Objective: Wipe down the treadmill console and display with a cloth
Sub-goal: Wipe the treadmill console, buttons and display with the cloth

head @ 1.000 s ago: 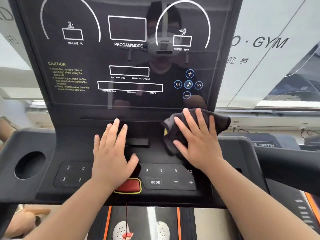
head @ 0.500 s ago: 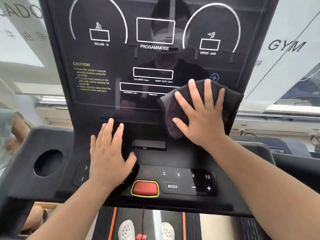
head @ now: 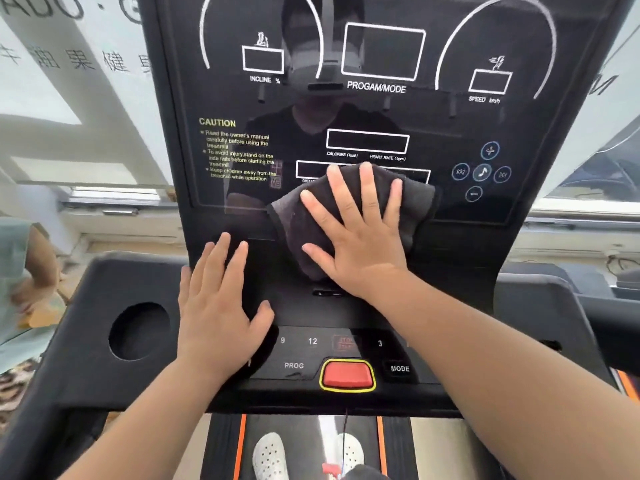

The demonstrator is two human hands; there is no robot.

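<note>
The black glossy display [head: 374, 109] of the treadmill fills the upper middle, with white outlines and yellow caution text. A dark grey cloth [head: 294, 230] lies flat against the display's lower edge, near the centre. My right hand [head: 356, 233] presses on the cloth with its fingers spread. Flat on the black console [head: 540, 327] below rests my left hand [head: 218, 306], left of the button panel, holding nothing. A red stop button [head: 347, 374] sits at the console's front middle.
A round cup holder [head: 138, 330] is sunk into the console's left wing. Another person's arm [head: 38, 268] shows beyond the treadmill at the left. My white shoes [head: 270, 455] stand on the belt below. Windows with lettering lie behind the display.
My right hand has slid the cloth from the ledge under the display's right side up onto the display and leftward to its lower middle. The left hand has stayed flat on the console.
</note>
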